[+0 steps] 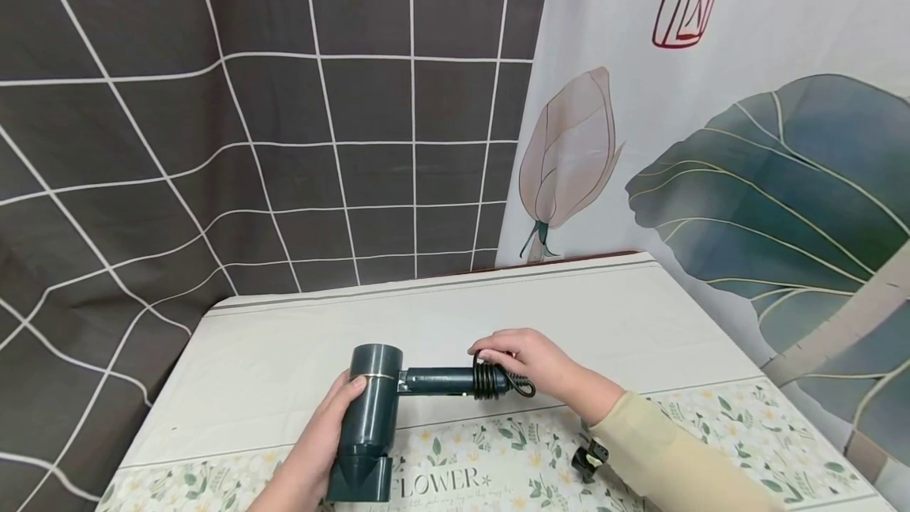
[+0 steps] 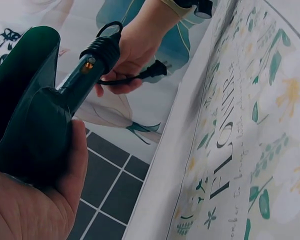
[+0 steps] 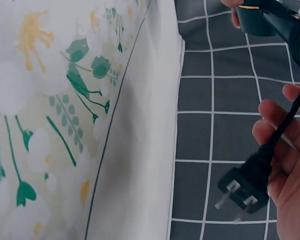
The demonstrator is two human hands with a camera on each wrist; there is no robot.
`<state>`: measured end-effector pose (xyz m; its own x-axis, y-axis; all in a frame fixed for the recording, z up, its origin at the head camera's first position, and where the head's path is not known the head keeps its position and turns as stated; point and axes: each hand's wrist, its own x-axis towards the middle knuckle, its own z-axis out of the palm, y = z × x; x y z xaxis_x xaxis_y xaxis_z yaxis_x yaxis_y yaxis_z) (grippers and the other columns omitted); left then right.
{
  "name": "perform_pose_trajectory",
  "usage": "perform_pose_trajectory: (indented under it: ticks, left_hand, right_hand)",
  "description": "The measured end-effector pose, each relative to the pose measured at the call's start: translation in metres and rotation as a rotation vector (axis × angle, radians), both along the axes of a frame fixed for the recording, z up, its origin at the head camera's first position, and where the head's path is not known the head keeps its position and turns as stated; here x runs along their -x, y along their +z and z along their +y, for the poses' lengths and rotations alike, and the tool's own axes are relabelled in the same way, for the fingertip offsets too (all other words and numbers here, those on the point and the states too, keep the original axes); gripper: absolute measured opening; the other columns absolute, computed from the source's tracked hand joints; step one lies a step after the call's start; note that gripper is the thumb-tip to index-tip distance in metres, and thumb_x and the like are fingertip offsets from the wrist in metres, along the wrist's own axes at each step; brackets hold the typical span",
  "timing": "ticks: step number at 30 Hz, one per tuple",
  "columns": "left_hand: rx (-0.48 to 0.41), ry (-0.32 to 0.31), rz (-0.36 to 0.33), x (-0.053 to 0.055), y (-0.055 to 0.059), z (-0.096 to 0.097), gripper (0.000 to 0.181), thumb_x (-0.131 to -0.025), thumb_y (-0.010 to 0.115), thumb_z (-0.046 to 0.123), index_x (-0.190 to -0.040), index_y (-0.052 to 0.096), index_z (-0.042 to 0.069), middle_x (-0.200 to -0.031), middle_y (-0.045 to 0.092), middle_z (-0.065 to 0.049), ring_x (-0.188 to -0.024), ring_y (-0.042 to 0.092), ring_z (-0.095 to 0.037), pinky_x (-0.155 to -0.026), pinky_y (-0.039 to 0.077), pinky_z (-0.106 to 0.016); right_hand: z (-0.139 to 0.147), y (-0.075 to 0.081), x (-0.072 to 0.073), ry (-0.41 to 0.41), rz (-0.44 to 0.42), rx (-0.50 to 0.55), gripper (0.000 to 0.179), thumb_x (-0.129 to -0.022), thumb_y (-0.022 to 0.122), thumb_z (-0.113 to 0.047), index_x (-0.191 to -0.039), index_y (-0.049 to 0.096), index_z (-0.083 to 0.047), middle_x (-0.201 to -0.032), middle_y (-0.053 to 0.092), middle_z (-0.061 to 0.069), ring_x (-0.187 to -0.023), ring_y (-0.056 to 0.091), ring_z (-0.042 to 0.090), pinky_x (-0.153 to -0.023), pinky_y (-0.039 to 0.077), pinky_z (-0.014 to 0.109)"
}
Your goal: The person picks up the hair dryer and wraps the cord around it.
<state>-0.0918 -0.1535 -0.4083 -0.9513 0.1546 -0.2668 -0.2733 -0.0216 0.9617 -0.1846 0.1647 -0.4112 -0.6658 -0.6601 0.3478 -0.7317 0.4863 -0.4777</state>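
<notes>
A dark green hair dryer [image 1: 374,409] lies sideways in the head view, its nozzle [image 1: 359,480] toward the near edge and its handle [image 1: 439,381] pointing right. My left hand [image 1: 317,439] grips the barrel from the left, thumb on top. Black power cord [image 1: 486,382] is wound in several coils round the handle's end. At those coils, my right hand [image 1: 535,362] holds the cord's free end between thumb and fingers. In the right wrist view the two-pin plug [image 3: 246,182] hangs beside the fingers [image 3: 277,117], pins pointing down.
Beneath the hands is a table with a white cloth [image 1: 298,354] and a floral printed band [image 1: 498,464]. A dark grid curtain [image 1: 362,101] stands behind and left; a white curtain [image 1: 597,14] with plant prints hangs at right. A black wrist device [image 1: 590,461] sits by the right sleeve.
</notes>
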Motion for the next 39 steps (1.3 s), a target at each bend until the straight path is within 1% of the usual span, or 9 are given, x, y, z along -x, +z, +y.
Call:
perform_pose_trajectory:
  ticks: [4,11,14,18,20,24,27,32,39]
  left_hand:
    - [-0.003,0.02,-0.01,-0.001,0.001,0.002,0.069,-0.101,0.041,0.053,-0.155,0.019,0.017,-0.11,0.054,-0.015,-0.09,0.06,-0.026,-0.076,0.05,-0.041]
    - [-0.022,0.044,-0.031,-0.001,0.002,0.005,0.076,-0.1,0.042,0.056,-0.157,0.013,0.015,-0.114,0.052,-0.014,-0.092,0.058,-0.025,-0.078,0.049,-0.04]
    - [-0.025,0.046,-0.045,-0.001,0.003,0.006,0.082,-0.1,0.041,0.059,-0.159,0.008,0.014,-0.117,0.051,-0.013,-0.094,0.057,-0.024,-0.08,0.048,-0.039]
    - [-0.03,0.055,-0.051,-0.001,0.005,0.008,0.084,-0.099,0.039,0.062,-0.16,0.004,0.015,-0.123,0.048,-0.013,-0.099,0.054,-0.023,-0.082,0.046,-0.038]
    - [-0.03,0.063,-0.043,-0.001,0.007,0.01,0.084,-0.1,0.039,0.062,-0.16,0.003,0.016,-0.126,0.047,-0.013,-0.101,0.052,-0.023,-0.083,0.045,-0.037]
    - [-0.019,0.09,-0.009,-0.002,0.01,0.015,0.081,-0.101,0.038,0.061,-0.16,0.004,0.017,-0.128,0.046,-0.013,-0.103,0.051,-0.023,-0.084,0.044,-0.037]
    - [-0.014,0.116,0.021,-0.003,0.01,0.018,0.076,-0.102,0.037,0.058,-0.159,0.007,0.017,-0.126,0.048,-0.014,-0.102,0.053,-0.023,-0.084,0.045,-0.037]
    - [0.01,0.148,0.058,-0.001,0.009,0.023,0.075,-0.103,0.037,0.056,-0.16,0.006,0.017,-0.132,0.045,-0.015,-0.106,0.051,-0.023,-0.085,0.044,-0.036]
    - [0.058,0.193,0.081,0.003,0.007,0.026,0.073,-0.104,0.036,0.055,-0.16,0.007,0.019,-0.139,0.043,-0.014,-0.115,0.045,-0.024,-0.091,0.037,-0.037]
  right_hand:
    - [-0.003,-0.003,0.0,0.036,-0.019,0.068,0.025,-0.103,0.054,-0.024,-0.12,0.071,-0.015,-0.114,0.072,-0.002,-0.104,0.067,0.014,-0.089,0.053,0.036]
    - [-0.009,-0.011,-0.001,0.082,-0.087,0.176,0.021,-0.102,0.056,-0.014,-0.117,0.071,-0.011,-0.107,0.073,0.0,-0.099,0.068,0.012,-0.086,0.054,0.034]
    - [-0.011,-0.013,-0.004,0.077,-0.191,0.21,0.019,-0.101,0.057,-0.011,-0.114,0.07,-0.011,-0.097,0.074,0.002,-0.088,0.069,0.011,-0.081,0.055,0.033]
    - [-0.015,-0.013,-0.009,0.032,-0.395,0.248,0.018,-0.102,0.054,-0.01,-0.108,0.071,-0.006,-0.086,0.073,0.008,-0.074,0.068,0.011,-0.07,0.054,0.033]
    - [-0.018,-0.012,-0.011,0.001,-0.461,0.256,0.02,-0.103,0.053,-0.01,-0.106,0.071,-0.002,-0.087,0.074,0.012,-0.074,0.069,0.014,-0.069,0.054,0.036]
    - [-0.022,-0.011,-0.013,-0.024,-0.538,0.257,0.023,-0.104,0.05,-0.01,-0.108,0.069,0.002,-0.091,0.073,0.017,-0.077,0.068,0.023,-0.07,0.053,0.042]
    - [-0.024,-0.01,-0.014,-0.014,-0.558,0.265,0.023,-0.105,0.048,-0.012,-0.113,0.066,-0.001,-0.094,0.073,0.015,-0.079,0.069,0.022,-0.071,0.053,0.039]
    - [-0.026,-0.011,-0.014,0.004,-0.636,0.372,0.026,-0.105,0.05,-0.013,-0.125,0.06,0.001,-0.1,0.073,0.016,-0.082,0.072,0.017,-0.072,0.055,0.031]
    - [-0.027,-0.008,-0.019,-0.05,-0.804,0.469,0.035,-0.103,0.054,-0.015,-0.134,0.052,0.0,-0.111,0.071,0.017,-0.088,0.072,0.02,-0.081,0.053,0.03]
